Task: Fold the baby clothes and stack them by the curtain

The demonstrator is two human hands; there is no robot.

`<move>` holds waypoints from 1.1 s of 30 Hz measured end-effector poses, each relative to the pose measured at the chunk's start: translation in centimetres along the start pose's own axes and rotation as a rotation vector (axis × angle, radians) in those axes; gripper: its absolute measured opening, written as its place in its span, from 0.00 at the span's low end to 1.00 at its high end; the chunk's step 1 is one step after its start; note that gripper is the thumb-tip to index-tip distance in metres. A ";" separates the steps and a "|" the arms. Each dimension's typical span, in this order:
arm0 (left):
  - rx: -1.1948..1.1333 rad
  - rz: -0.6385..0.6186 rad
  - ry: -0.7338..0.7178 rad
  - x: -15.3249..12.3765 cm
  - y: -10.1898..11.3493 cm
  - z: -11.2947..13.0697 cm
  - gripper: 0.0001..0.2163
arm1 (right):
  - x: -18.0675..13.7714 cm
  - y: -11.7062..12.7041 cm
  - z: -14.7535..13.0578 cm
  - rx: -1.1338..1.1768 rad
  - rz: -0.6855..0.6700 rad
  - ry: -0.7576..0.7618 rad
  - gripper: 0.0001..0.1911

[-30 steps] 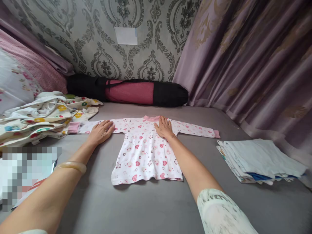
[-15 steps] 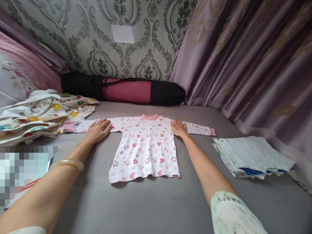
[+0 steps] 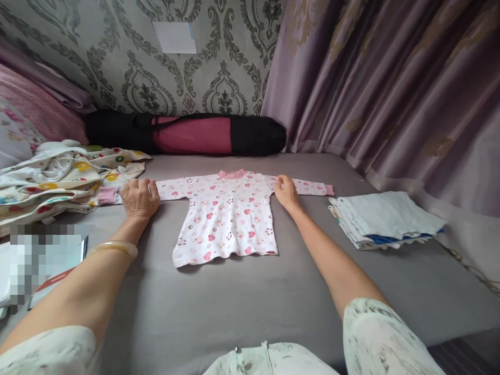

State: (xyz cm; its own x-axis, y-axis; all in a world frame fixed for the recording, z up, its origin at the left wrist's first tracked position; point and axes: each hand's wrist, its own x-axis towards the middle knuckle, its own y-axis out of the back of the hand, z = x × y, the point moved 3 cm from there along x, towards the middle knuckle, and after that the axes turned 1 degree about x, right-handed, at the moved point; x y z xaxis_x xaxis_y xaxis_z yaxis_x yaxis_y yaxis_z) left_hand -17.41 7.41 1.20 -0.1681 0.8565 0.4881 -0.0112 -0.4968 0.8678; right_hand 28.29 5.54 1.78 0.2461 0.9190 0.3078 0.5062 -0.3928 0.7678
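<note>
Now, at frame left, crumpled clothes [image 3: 58,179] crowd the pink cuff [image 3: 107,196], beside which our left hand [image 3: 140,199] has slid outward along the left sleeve [image 3: 174,189] and curled, though we cannot tell whether its fingers grip. Mid-frame, the shirt [image 3: 230,219] lies flat, sleeves outstretched. Our right hand [image 3: 286,192] has curled too, grip unclear, at the right sleeve [image 3: 312,187]; folded clothes [image 3: 386,214] sit at frame right.

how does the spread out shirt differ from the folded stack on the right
The shirt lies spread out with its sleeves stretched sideways, while the folded stack is several layers piled up. The shirt's visible face is white with pink and red prints; the folded stack's top looks plain and pale. Both lie on the gray sheet.
</note>
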 end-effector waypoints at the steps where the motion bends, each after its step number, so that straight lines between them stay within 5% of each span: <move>1: 0.001 -0.004 0.013 0.0 0.1 0.1 0.25 | -1.2 0.6 -0.2 -0.015 -0.037 -0.005 0.19; 6: -0.048 -0.156 0.125 -0.2 1.7 1.3 0.21 | -7.8 3.0 -1.2 -0.113 -0.402 -0.023 0.15; 10: -0.172 -0.528 0.147 -2.5 4.0 3.4 0.19 | -11.5 4.3 -2.0 -0.156 -0.495 -0.042 0.17; 14: -0.244 -0.749 0.178 -6.3 6.2 4.8 0.20 | -13.8 4.6 -2.7 -0.157 -0.557 -0.067 0.18; 23: -0.494 -0.747 0.087 -12.4 8.0 6.2 0.22 | -15.7 5.1 -3.4 -0.146 -0.533 -0.090 0.13; 28: -0.705 -0.671 0.278 -13.3 8.5 6.5 0.24 | -15.8 5.3 -3.3 0.028 -0.482 -0.116 0.13; 33: -0.979 -0.728 0.573 -13.8 8.7 6.8 0.30 | -16.2 5.1 -3.1 0.204 -0.477 -0.181 0.12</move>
State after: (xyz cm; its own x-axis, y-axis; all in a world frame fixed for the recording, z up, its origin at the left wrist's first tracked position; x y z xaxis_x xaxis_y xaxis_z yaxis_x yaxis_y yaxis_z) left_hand -8.44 -7.80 2.68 -0.2049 0.9072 -0.3674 -0.9268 -0.0592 0.3708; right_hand 24.34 -11.20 2.45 0.0793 0.9835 -0.1627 0.7421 0.0507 0.6683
